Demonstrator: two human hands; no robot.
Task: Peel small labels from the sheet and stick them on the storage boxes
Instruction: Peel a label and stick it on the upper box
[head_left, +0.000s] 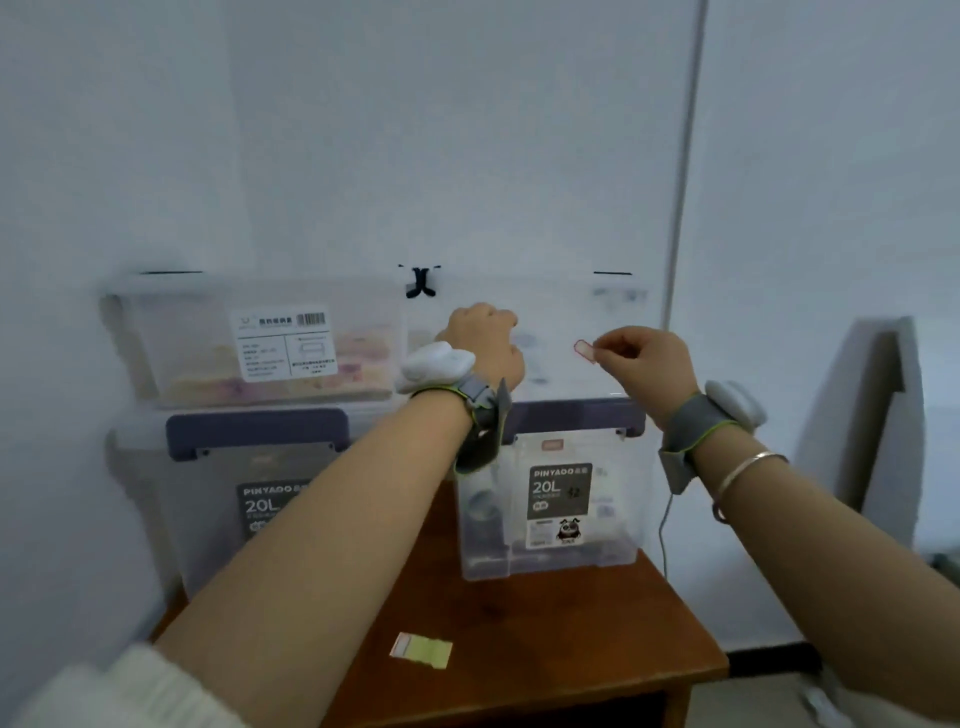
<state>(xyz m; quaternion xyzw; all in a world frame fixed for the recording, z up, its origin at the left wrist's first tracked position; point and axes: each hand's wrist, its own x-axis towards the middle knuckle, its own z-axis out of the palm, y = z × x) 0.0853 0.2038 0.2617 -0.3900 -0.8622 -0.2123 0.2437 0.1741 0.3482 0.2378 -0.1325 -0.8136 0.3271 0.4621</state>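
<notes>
Nearest on the wooden table (545, 649) lies the yellow label sheet (422, 648), well below both hands. Farther off, the right hand (647, 364) pinches a small red-bordered label (586, 351) just left of its fingertips, in front of the upper right clear storage box (566, 338). Left hand (485, 345) is clenched against that box's front; whether it holds anything cannot be told. Both lower boxes (550, 499) read "PINYADO 20L".

red-edged white label (586, 351), purple box lids (257, 430), yellow-green label sheet (422, 648), brown table (571, 639).
</notes>
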